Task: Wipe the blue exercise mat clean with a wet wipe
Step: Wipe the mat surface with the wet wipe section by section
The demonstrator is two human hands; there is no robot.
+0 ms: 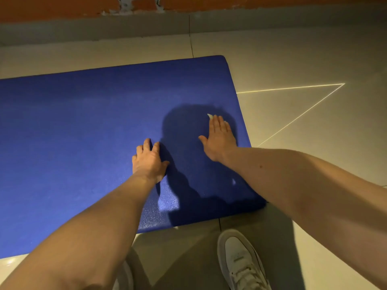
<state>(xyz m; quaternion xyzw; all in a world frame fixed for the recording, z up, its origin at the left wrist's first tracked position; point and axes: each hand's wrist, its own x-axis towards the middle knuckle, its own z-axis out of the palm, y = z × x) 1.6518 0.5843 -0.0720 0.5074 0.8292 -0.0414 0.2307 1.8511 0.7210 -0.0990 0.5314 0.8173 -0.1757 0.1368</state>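
The blue exercise mat [83,126] lies flat on the tiled floor and runs out of view to the left. My right hand [219,137] lies flat near the mat's right edge, fingers straight, pressing a white wet wipe [210,116] onto the mat. Only a small corner of the wipe shows beyond my fingertips. My left hand [149,160] rests on the mat closer to me, left of the right hand, fingers bent and spread against the surface, holding nothing.
Pale floor tiles [303,59] surround the mat on the far, right and near sides. A grey skirting and an orange-brown wall [62,9] run along the back. My white shoe [240,262] stands on the floor just below the mat's near edge.
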